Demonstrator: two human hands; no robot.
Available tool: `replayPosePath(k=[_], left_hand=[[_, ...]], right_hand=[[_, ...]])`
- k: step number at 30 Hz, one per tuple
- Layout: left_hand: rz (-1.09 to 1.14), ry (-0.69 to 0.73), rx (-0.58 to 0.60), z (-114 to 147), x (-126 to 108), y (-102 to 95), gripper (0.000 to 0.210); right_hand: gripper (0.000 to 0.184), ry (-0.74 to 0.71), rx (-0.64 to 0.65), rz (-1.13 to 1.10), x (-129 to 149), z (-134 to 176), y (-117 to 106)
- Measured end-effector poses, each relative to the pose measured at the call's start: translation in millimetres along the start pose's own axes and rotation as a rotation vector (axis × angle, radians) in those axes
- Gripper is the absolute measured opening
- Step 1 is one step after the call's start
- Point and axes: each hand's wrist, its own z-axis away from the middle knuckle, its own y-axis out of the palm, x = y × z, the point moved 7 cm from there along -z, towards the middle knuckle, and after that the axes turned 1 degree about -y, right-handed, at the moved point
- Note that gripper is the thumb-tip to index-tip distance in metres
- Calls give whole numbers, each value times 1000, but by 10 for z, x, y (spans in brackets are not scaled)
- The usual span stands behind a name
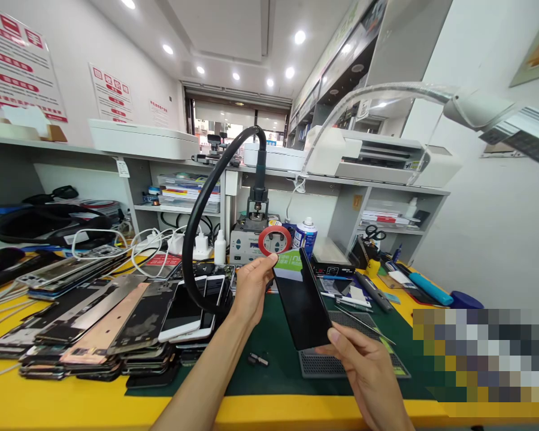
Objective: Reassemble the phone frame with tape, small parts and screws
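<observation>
A black smartphone [306, 311] with a dark screen is held tilted in the air, a green and white label or film across its upper end. My left hand [253, 284] pinches the top left corner, where the green strip is. Around the lower right edge are the thumb and fingers of my right hand [363, 359]. Below the phone a grey perforated pad [327, 369] lies on the dark green mat [278, 383]. Small dark metal pieces [258, 359] rest on the mat to the left of the pad.
Stacks of phones and screens [139, 323] cover the left of the yellow table [72, 401]. A black hose [193, 233] arches up from behind them to a grey soldering or hot-air station [251, 239]. A blue spray can [306, 233], tools and a pen [348, 300] lie at the back right.
</observation>
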Motion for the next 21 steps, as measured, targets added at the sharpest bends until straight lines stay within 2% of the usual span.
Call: replayPosePath(k=[6, 11, 17, 21], left_hand=[[8, -40, -21, -10, 19, -21, 27], [-23, -104, -2, -16, 37, -17, 31], [-109, -209, 39, 12, 38, 3, 40], [-148, -256, 38, 63, 35, 43, 44]], right_hand=[[36, -160, 32, 174, 26, 2, 7], [25, -439, -35, 448, 304, 162, 126], [17, -712, 28, 534, 442, 326, 289], [18, -857, -1, 608, 468, 412, 318]])
